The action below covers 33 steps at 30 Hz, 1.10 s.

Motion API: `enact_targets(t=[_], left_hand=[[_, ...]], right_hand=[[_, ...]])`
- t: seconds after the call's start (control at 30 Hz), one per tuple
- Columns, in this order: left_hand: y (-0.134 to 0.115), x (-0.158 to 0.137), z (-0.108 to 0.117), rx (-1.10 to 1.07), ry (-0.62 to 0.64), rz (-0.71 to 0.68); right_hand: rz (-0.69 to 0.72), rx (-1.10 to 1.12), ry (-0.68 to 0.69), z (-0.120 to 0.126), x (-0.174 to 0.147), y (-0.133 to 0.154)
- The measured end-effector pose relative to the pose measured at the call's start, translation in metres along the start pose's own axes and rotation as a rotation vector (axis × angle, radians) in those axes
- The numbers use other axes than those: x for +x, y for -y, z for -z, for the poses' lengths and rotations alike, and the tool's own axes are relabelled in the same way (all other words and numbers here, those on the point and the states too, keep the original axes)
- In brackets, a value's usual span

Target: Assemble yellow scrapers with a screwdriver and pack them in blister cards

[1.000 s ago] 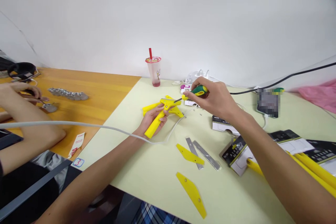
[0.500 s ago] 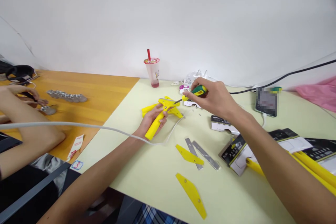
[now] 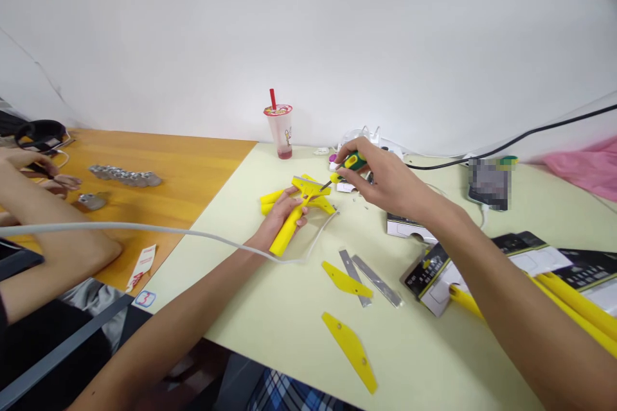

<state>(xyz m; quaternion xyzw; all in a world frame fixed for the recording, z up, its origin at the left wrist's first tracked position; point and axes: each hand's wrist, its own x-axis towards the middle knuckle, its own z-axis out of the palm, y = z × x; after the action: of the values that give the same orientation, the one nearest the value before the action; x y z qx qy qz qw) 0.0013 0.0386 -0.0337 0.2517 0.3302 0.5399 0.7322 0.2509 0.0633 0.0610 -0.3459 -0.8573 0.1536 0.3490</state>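
My left hand (image 3: 284, 213) is closed around a yellow scraper (image 3: 288, 231), its wide head pointing away from me. Pinched in my right hand (image 3: 380, 173) is a green and yellow screwdriver (image 3: 354, 162); its tip meets the right side of the scraper head. More yellow scraper parts (image 3: 272, 198) lie behind my left hand, partly hidden by it. Nearer to me on the table rest two yellow plates with holes, one a cover plate (image 3: 346, 279) lying over a flat grey blade (image 3: 355, 273), the other a separate plate (image 3: 350, 350). A second blade strip (image 3: 378, 280) lies alongside.
A drink cup (image 3: 280, 131) with a red straw stands near the wall. Packaged yellow-handled scrapers (image 3: 569, 298) and a phone (image 3: 489, 185) occupy the right. A grey cable (image 3: 193, 231) crosses in front of my left forearm. A co-worker's arms and several metal parts (image 3: 125, 175) are at left.
My right hand and the screwdriver have shifted slightly left, the grip turning a little on the handle. The scraper stays in my left hand. The co-worker's hand has moved back from a small metal part.
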Motion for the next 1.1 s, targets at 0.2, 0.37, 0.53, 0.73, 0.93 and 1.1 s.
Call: enact_targets(t=[0.2,0.37,0.53,0.73,0.93,1.1], left_hand=[[0.004,-0.003,0.0,0.074,0.047,0.008],[0.005,-0.001,0.003,0.081,0.052,0.0],[0.005,-0.003,0.001,0.075,0.046,0.006],[0.003,-0.002,0.001,0.046,0.013,0.003],[0.003,-0.002,0.001,0.025,0.012,0.005],[0.004,-0.002,0.003,0.021,0.011,-0.01]], right_hand=[[0.049,-0.075,-0.102,-0.006,0.001,0.0],[0.061,0.08,-0.037,-0.008,0.001,0.005],[0.068,-0.005,-0.148,-0.016,0.001,0.003],[0.144,0.064,-0.064,-0.016,-0.001,0.004],[0.137,-0.034,-0.138,-0.018,0.0,0.001],[0.189,0.036,-0.067,-0.021,-0.001,0.001]])
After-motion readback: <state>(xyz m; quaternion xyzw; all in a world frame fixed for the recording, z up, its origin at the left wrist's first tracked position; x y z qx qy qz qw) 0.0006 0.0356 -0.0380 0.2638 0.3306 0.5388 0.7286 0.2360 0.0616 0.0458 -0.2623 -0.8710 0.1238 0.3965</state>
